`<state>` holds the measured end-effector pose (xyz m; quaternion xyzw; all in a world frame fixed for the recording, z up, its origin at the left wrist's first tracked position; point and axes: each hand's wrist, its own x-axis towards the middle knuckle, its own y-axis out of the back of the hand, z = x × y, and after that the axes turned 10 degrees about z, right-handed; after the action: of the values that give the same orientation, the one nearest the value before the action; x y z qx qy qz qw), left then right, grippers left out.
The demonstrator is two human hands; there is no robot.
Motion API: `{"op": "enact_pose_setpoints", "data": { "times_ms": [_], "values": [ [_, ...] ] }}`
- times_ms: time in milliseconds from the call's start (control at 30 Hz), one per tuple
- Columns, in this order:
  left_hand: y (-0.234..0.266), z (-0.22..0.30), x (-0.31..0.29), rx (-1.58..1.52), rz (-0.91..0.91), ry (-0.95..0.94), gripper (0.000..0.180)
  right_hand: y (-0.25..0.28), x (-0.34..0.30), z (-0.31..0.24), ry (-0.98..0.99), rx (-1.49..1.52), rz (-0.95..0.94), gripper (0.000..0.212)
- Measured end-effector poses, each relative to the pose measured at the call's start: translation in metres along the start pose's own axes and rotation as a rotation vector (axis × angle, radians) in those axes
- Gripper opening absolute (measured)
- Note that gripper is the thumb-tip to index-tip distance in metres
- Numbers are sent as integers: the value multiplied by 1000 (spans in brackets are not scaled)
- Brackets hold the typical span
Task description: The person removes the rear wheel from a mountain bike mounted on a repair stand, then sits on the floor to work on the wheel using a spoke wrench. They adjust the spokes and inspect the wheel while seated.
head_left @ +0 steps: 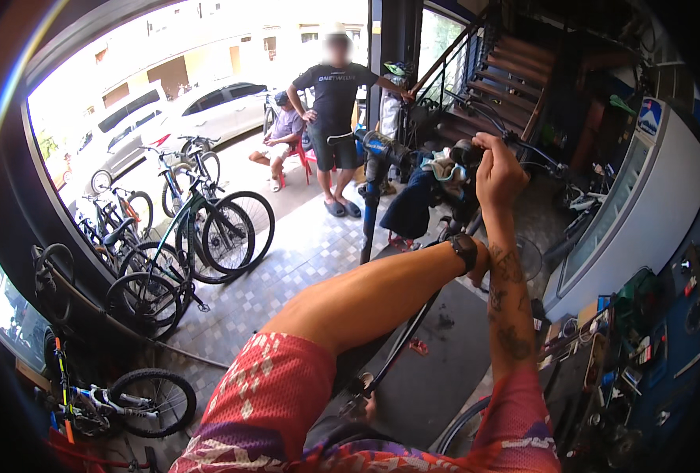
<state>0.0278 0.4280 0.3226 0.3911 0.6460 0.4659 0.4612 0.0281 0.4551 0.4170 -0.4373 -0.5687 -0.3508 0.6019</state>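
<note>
Right of the blue stand, my right grip looks curled together; left grip, can't tell. Probably mid-adjustment, steadiness next.

The stand appears to be painted metal, smooth. The dark cloth is matt; the pale rag is creased fabric. The sleeve is matt, perforated mesh. Floor tiles look smooth and faintly reflective; the mat is matt. Stair treads appear wooden. The chair looks like smooth plastic. Parked car bodywork is glossy.
</note>
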Motion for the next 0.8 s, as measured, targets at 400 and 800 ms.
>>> {"op": "enact_pose_setpoints", "data": {
  "times_ms": [400, 800],
  "values": [
    [-26, 4, -79, -59, -11, 167, 43, 2, -4, -8, -113, -33, -47, 23],
    [-27, 16, -160, -6, 39, 342, 58, 5, -1, -26, -110, -45, -68, 24]
  ]
}}
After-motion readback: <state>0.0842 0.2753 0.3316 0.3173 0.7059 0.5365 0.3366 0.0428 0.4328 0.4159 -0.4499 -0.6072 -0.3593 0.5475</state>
